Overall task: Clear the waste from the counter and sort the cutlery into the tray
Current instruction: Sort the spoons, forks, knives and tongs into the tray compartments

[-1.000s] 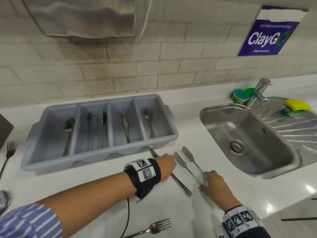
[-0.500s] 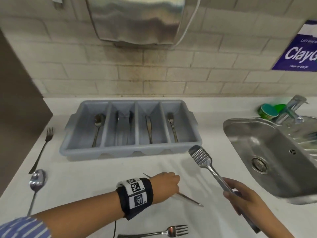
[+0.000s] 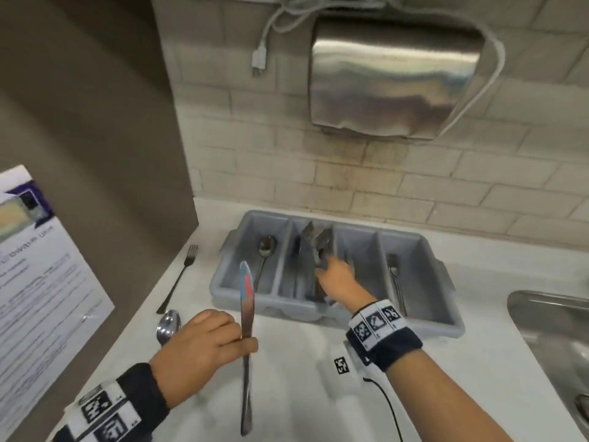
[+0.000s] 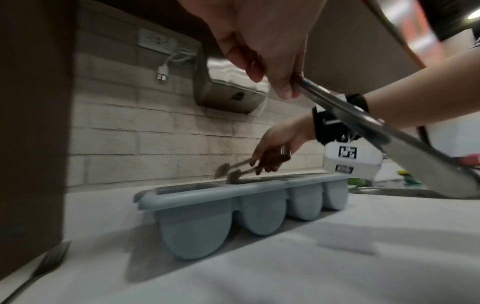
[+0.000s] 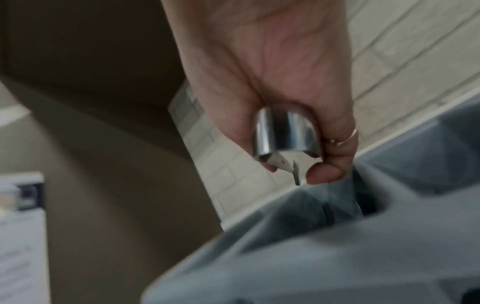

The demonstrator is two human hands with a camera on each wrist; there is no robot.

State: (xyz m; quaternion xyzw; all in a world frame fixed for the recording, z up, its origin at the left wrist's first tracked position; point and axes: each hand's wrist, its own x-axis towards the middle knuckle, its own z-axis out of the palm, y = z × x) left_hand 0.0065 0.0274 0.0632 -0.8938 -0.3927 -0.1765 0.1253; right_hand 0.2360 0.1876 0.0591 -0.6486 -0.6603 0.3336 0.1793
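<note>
Right hand (image 3: 334,275) is curled round the hinge end of the tongs (image 3: 318,240), holding them over the grey cutlery tray (image 3: 424,250). Tong tips point toward the back wall, above the second compartment from the left, by the divider to the third. From the left wrist view the tips sit just above the rim, not yet down inside.

Left hand (image 3: 204,346) pinches a table knife (image 3: 246,314) mid-shaft between thumb and fingers, blade up, handle hanging toward the counter (image 3: 287,393). It's in front of the tray, clear of it.

In the tray: a spoon (image 3: 266,247) in the leftmost slot, a fork (image 3: 395,275) in the rightmost, dark pieces in the second, too blurred to name.

Risks as I see them:
- Tongs look about as long as the slot. Dropped at an angle, the tips could ride the rim or bridge the divider and end up across two compartments.
- Tongs are sprung — let go early and the arms splay, which could knock what's already in there.
- Knife is held in a light pinch at the middle with the blade up. With both arms working close together, a bump from the right forearm could twist it out of the fingers, and it would fall onto the counter.
- Attention is on the tray, not on the knife.

Still loose on the counter: another fork (image 3: 178,279) and another spoon (image 3: 167,325) at the left. No waste visible in these views.
</note>
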